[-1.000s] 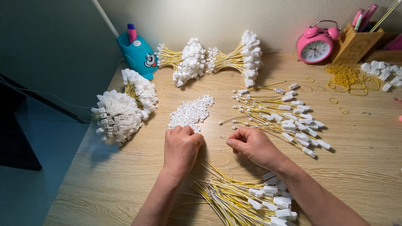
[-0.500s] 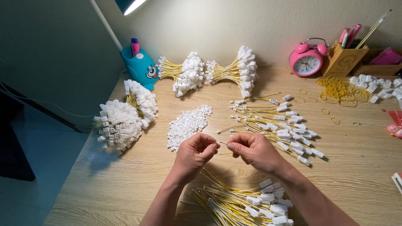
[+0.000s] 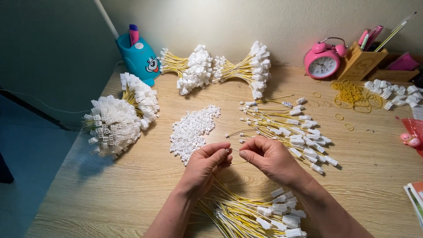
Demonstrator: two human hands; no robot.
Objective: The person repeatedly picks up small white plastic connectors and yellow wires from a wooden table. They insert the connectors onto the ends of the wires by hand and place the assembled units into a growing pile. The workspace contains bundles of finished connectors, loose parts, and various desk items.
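Head view: thin wire point(image 3: 235, 150) spans between left hand point(image 3: 203, 166) and right hand point(image 3: 269, 157) grips.

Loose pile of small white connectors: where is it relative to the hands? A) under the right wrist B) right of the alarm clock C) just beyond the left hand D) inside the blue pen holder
C: the pile of small white connectors lies on the table just beyond the left hand, with the right hand off to its side.

a home desk turned piecework bench — a wooden tabletop point(image 3: 374, 176) against a plain wall, with a pink alarm clock point(image 3: 323, 61), a bamboo pen holder point(image 3: 359, 64), a cartoon-faced teal pot point(image 3: 140, 57) — and bundled yellow wire leads point(image 3: 240, 68) all over.
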